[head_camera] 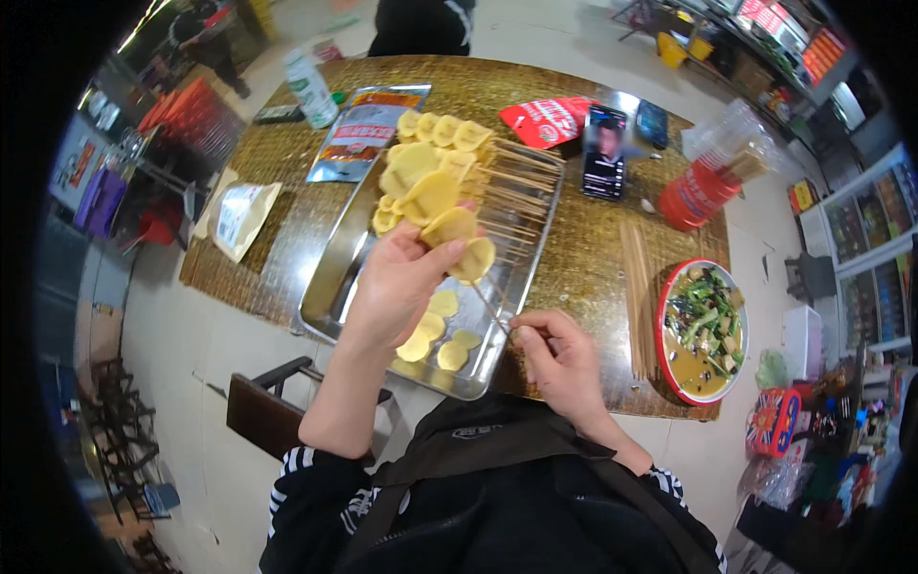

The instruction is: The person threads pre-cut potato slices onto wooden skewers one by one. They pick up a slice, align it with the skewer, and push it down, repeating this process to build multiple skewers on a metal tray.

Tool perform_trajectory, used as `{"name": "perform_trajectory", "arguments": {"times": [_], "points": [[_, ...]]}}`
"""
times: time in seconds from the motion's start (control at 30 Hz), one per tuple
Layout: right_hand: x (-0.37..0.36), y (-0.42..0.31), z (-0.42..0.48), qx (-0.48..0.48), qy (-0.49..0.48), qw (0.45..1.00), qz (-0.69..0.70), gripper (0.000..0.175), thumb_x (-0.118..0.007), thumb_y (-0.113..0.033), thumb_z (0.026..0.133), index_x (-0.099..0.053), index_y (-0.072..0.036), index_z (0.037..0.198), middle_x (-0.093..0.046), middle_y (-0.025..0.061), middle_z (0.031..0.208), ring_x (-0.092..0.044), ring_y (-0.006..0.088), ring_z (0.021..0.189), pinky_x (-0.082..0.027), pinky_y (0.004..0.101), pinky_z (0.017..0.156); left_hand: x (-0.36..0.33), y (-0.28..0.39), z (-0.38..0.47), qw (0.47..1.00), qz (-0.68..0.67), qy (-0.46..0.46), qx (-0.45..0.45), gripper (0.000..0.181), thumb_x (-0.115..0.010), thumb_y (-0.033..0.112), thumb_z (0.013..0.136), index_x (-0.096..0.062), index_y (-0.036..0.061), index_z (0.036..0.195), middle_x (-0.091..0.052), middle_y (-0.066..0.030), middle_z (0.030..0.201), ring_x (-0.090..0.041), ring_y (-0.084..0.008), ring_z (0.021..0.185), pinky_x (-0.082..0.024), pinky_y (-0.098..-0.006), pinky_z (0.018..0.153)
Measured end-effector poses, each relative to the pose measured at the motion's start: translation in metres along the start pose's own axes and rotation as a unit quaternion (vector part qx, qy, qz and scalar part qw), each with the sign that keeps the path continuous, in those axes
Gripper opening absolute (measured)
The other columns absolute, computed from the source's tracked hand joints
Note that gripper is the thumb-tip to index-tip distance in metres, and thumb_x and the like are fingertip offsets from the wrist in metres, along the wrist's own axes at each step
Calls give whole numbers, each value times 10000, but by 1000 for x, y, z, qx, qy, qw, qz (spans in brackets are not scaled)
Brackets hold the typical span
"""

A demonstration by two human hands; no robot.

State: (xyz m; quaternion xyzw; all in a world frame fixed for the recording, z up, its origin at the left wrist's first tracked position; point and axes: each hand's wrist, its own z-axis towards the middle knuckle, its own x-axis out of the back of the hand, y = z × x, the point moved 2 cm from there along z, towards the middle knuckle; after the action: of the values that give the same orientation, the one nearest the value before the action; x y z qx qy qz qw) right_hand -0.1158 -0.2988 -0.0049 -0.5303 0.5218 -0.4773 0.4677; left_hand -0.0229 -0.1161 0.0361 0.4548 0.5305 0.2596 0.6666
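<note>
Thin yellow slices, apparently potato, are threaded on a wooden skewer (495, 310) in front of me. My left hand (401, 276) grips the threaded slices (450, 228), and my right hand (556, 355) pinches the skewer's lower end. Both are above a steel tray (527, 283). At the tray's far side, finished skewers of slices (448, 133) lie piled, their bare sticks (527, 176) pointing right. Several loose slices (430, 326) lie on the tray's near part. My left hand and forearm hide some of the tray.
To the right are loose skewers (635, 301), a red-rimmed plate of vegetables in broth (706, 333) and a red container of skewers (699, 192). Behind stand a phone (604, 154) and a red packet (549, 120). Seasoning bags (369, 136) and a white bottle (310, 90) occupy the left.
</note>
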Motion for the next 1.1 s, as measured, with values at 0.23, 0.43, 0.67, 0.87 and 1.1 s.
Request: {"name": "perform_trajectory", "arguments": {"times": [0.23,0.43,0.67,0.87,1.1], "points": [[0,4,2,-3,-30,998,54,154,-524,-104,993,-615,6,1051,-589,37,816,-455,28,526,-377,189,472,-6,0,-2,1000,2,8,1,423,-583,1,931,-471,-44,1337,-606,-112,1203,-587,-177,1114,-460,-334,990],[5,4,3,-86,-89,981,151,166,-520,-120,998,-609,9,1055,-574,37,804,-445,28,529,-358,186,475,-8,-1,-5,1000,10,4,5,416,-597,19,932,-487,-32,1330,-607,-110,1205,-584,-173,1115,-460,-332,989],[4,4,5,63,16,998,2,114,-571,-76,967,-620,19,1007,-546,15,858,-484,30,635,-390,185,548,-10,-8,-3,998,51,4,25,417,-602,30,931,-484,-33,1326,-593,-97,1238,-604,-183,1095,-489,-355,959],[6,0,1,72,20,997,-10,100,-571,-48,958,-634,19,996,-533,7,894,-509,40,701,-416,190,598,-8,-9,-3,1000,1,2,31,394,-599,29,933,-498,-30,1309,-605,-90,1206,-614,-176,1066,-500,-352,942],[7,-1,2,67,-18,997,-33,136,-544,-81,972,-639,14,997,-581,46,856,-573,96,753,-464,230,672,-2,-11,-3,999,-13,8,28,310,-590,22,938,-531,-5,1241,-619,-90,1179,-621,-180,1059,-513,-359,919]]}}
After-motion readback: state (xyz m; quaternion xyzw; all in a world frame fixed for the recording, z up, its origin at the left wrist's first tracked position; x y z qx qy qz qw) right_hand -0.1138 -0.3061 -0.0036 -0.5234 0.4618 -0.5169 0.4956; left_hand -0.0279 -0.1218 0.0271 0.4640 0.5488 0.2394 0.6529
